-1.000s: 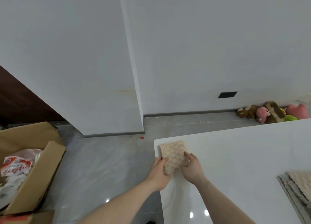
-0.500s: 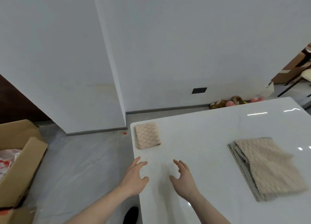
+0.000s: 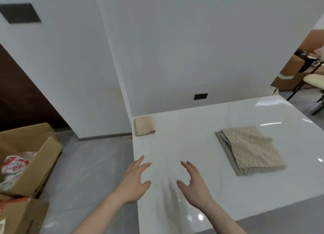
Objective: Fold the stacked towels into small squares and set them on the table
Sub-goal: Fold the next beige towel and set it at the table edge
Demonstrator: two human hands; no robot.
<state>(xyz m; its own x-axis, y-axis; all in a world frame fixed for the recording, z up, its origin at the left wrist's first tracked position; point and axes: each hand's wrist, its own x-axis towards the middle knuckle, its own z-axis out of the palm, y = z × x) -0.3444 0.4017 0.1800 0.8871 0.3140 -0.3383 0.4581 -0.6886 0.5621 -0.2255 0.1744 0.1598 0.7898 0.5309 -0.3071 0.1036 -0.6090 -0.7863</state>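
The folded towel (image 3: 144, 125) at the table's upper-left corner was beige with a bumpy waffle pattern. At right, the towel stack (image 3: 249, 149) was beige on top, grey beneath. The table (image 3: 201, 132) was glossy white; the box (image 3: 29, 156) at left, brown cardboard.

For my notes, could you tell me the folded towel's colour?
Beige, bumpy-textured folded towel; head view.

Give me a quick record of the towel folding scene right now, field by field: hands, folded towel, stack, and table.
left hand: open, empty, over the table's left edge
right hand: open, empty, above the table
folded towel: beige square at the far left corner
towel stack: unfolded, beige on top, right side
table: white, glossy
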